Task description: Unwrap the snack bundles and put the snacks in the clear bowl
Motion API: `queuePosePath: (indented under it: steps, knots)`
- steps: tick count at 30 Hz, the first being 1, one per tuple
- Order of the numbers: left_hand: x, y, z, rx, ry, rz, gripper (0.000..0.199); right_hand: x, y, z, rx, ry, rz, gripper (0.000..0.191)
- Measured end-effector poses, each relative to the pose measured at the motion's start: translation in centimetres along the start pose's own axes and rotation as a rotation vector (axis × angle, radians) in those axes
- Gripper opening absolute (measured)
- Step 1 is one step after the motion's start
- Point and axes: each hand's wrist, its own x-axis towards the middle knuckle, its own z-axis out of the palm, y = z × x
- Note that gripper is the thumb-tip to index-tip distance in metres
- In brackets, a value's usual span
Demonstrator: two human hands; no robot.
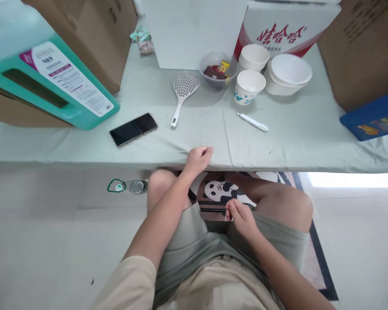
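At the front edge of the cloth-covered table [207, 125], my left hand [198, 160] rests in a loose fist, and nothing shows from its fingers. Lower down, my right hand [241, 216] is closed above my lap. A thin dark line [213, 210] meets its fingertips; whether it is a held stick or part of what lies behind, I cannot tell. Beyond my left hand lie a white slotted skimmer [185, 88] and a black phone [133, 129]. A white pen-like tool [252, 122] lies farther right, touched by neither hand.
Behind stand a bowl of wrapped sweets [218, 71], paper cups [249, 86], white bowls [289, 75] and boxes [194, 34]. A green jug [48, 77] is left, a blue box [375, 118] right. On the floor are a bottle [137, 187] and a panda mat [216, 189].
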Motion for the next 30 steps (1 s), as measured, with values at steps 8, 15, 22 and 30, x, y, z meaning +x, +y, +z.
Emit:
queuePosePath:
  steps: [8, 15, 22, 30]
  knots:
    - [-0.6, -0.1, -0.3, 0.106, 0.015, 0.037, 0.049, -0.8, 1.2, 6.1, -0.218, -0.584, -0.324, 0.006]
    - [-1.1, -0.1, -0.5, 0.13, 0.013, 0.015, 0.05, -2.2, 4.5, 8.7, -0.474, -0.999, -0.443, 0.023]
    - [-0.9, 0.1, 0.0, 0.155, 0.069, -0.008, 0.05, -4.3, 6.6, 9.8, -0.596, -0.975, -0.315, 0.048]
    - [-1.0, 0.1, -0.4, 0.163, 0.043, -0.02, 0.049, -2.8, 6.6, 11.1, -0.535, -1.039, -0.397, 0.023]
